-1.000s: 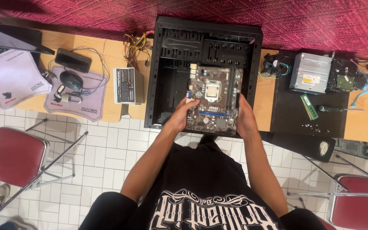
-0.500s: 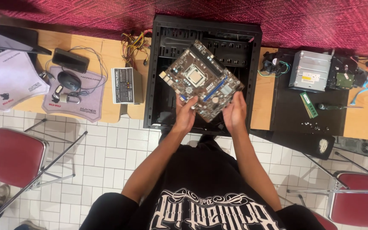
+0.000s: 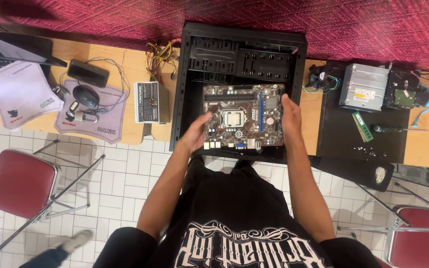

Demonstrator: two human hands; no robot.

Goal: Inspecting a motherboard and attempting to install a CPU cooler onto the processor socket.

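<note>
Here both hands, left (image 3: pixel 194 136) and right (image 3: pixel 291 116), grip the board (image 3: pixel 244 116) level over the case (image 3: pixel 194 64), which next needs careful lowering inside.

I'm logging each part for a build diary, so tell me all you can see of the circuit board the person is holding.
The motherboard is a dark brown, roughly square circuit board with a silvery processor socket at its middle, a blue slot upright on its right half and metal ports along its near edge. It is face up and about level, over the open black computer case. The left hand grips its left edge, the right hand its right edge.
</note>
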